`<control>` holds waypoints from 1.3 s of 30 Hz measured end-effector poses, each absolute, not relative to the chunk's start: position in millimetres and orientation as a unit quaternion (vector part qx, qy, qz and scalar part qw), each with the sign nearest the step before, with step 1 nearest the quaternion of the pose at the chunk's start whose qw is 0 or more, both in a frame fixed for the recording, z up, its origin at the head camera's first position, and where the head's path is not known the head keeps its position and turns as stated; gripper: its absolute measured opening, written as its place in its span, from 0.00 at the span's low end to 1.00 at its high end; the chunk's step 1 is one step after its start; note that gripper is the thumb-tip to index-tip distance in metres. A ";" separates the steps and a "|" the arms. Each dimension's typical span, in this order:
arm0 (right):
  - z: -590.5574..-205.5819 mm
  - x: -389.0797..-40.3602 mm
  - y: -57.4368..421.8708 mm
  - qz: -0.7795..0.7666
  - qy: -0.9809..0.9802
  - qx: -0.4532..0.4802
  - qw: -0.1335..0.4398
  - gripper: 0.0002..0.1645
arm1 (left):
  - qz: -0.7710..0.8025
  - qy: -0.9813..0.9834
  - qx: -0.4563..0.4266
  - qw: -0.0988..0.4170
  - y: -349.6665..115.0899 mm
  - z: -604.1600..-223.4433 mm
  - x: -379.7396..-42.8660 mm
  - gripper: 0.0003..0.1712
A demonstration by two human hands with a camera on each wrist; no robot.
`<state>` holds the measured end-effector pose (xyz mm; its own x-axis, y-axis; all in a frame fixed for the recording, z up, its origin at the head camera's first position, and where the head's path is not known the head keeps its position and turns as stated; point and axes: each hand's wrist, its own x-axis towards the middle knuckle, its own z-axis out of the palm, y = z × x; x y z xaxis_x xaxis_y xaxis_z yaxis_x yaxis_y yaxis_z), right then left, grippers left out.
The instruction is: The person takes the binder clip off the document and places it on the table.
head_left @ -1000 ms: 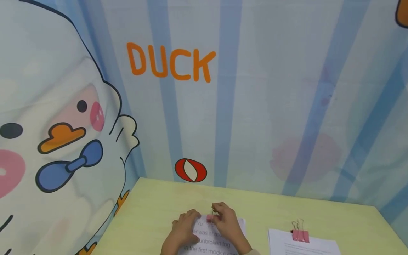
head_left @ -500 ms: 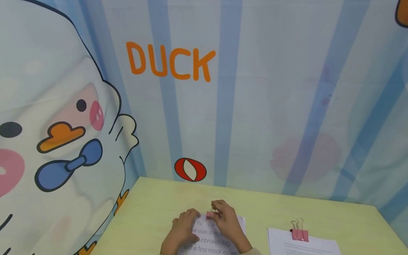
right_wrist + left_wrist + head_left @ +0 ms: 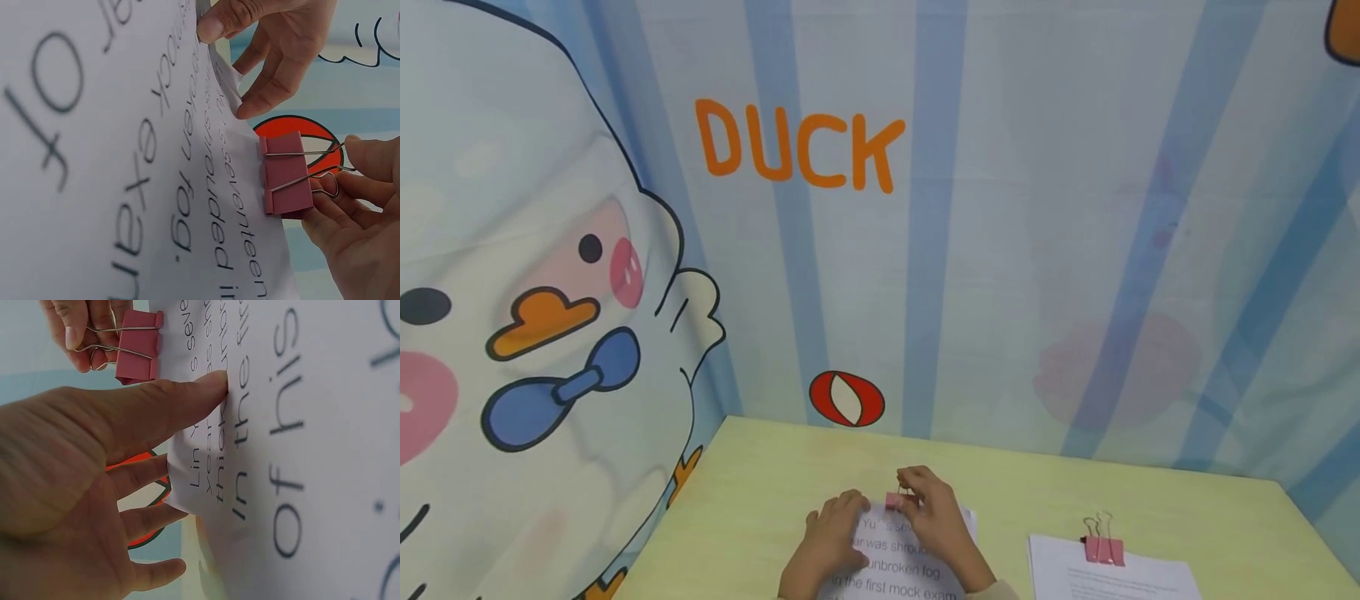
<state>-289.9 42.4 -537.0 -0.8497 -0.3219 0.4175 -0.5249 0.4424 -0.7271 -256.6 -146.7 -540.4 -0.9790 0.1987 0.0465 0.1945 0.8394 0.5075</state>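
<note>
In the head view my right hand (image 3: 942, 518) is at the top edge of a stack of printed paper (image 3: 887, 567). It pinches the wire handles of a pink binder clip (image 3: 289, 175) between thumb and fingers. The clip's mouth lies at the paper's top edge; whether it bites the sheets I cannot tell. My left hand (image 3: 81, 469) holds the sheets at their upper left corner. Its thumb lies on the printed face, and the fingers pass behind the edge, partly hidden.
To the right on the pale yellow table (image 3: 775, 467) lies a second stack of printed paper (image 3: 1052, 575). Several pink binder clips (image 3: 1105, 550) sit together at its top edge. A cloth backdrop (image 3: 1000, 250) with duck drawings hangs behind the table.
My right hand and the binder clip have moved slightly away from me, toward the paper's far edge, and more of the top printed line shows. The left hand stays in place.
</note>
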 end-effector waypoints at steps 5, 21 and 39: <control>-533.4 -289.5 42.5 0.468 -0.838 0.254 0.115 0.23 | 0.259 0.961 0.097 0.010 -146.6 -538.9 -257.8 0.41; -525.0 -287.3 51.7 0.475 -0.836 0.272 0.045 0.30 | 0.282 0.956 0.081 0.032 -147.0 -537.8 -259.0 0.43; -503.6 -286.6 84.2 0.490 -0.819 0.287 -0.085 0.30 | 0.298 0.951 0.056 0.059 -148.5 -538.5 -259.7 0.49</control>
<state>-286.6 84.2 -503.6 -0.8204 -0.5539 0.1420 -0.3869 0.3548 -0.8511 -259.7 -148.5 -538.5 -0.9869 0.1409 -0.0782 0.0711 0.8163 0.5732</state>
